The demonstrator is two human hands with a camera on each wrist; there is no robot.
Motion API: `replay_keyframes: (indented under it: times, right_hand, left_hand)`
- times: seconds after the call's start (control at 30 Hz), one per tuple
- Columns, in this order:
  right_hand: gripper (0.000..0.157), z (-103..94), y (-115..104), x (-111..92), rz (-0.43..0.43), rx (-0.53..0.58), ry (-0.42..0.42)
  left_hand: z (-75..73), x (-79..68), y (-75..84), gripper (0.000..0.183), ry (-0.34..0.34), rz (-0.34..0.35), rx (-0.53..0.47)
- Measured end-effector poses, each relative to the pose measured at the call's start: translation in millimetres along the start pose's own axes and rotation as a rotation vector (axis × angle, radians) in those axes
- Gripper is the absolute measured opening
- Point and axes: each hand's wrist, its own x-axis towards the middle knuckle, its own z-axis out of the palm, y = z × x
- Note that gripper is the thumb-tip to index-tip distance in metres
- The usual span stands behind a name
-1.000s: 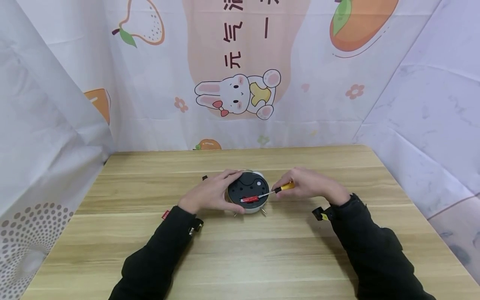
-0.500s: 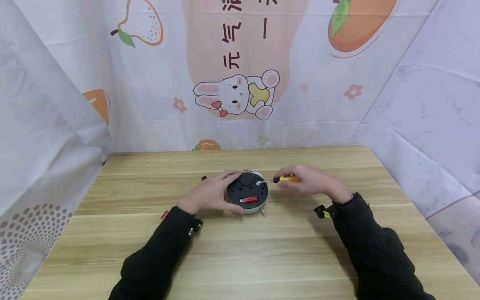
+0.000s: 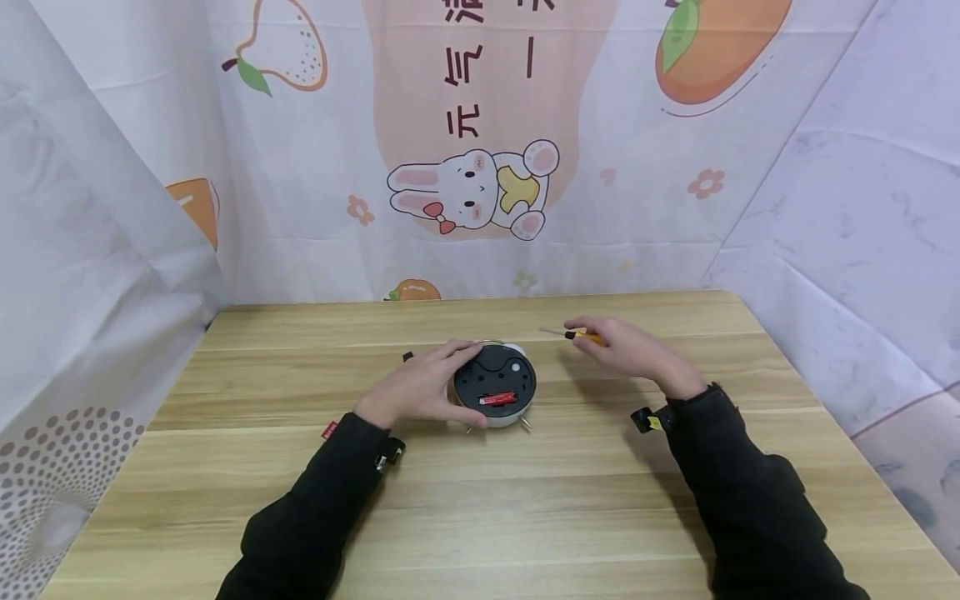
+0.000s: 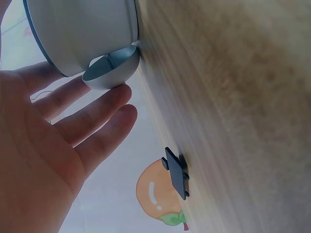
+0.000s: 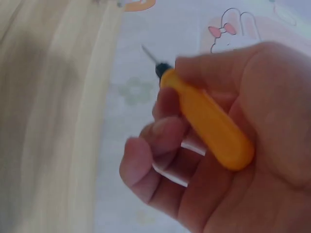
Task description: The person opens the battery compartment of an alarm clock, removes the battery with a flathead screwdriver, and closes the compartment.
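A round alarm clock [image 3: 491, 375] lies with its black back facing up on the table. A red battery [image 3: 498, 399] sits in the slot of that back. My left hand [image 3: 420, 387] holds the clock at its left side, thumb and fingers spread around the rim. In the left wrist view, fingertips touch the clock's bell [image 4: 114, 73], beside the pale casing [image 4: 82, 34]. My right hand [image 3: 630, 350] grips a screwdriver [image 5: 209, 121] by its yellow handle. The metal tip points left, above the table and apart from the clock.
A small black battery cover [image 4: 176, 174] lies on the wooden table [image 3: 480, 517] behind my left hand. Printed cloth [image 3: 300, 208] hangs along the table's back edge and at both sides. Small black cameras are strapped at the sleeves.
The screwdriver tip moved from beside the battery to the white knob on the clock's back, then away. My right hand has gone up and right with it. The left hand stays put.
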Motion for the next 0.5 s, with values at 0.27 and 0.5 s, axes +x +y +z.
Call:
replay_keyframes:
  times: [0.27,0.5]
  right_hand:
    - [0.040,2.8,13.8,3.9,0.070,-0.052,0.063]
    - [0.046,2.9,23.8,3.8,0.136,-0.063,0.031]
  left_hand:
    - [-0.6,-0.7,0.6,0.118,0.000,-0.003,0.012]
    - [-0.1,0.5,0.6,0.118,0.010,0.001,0.016]
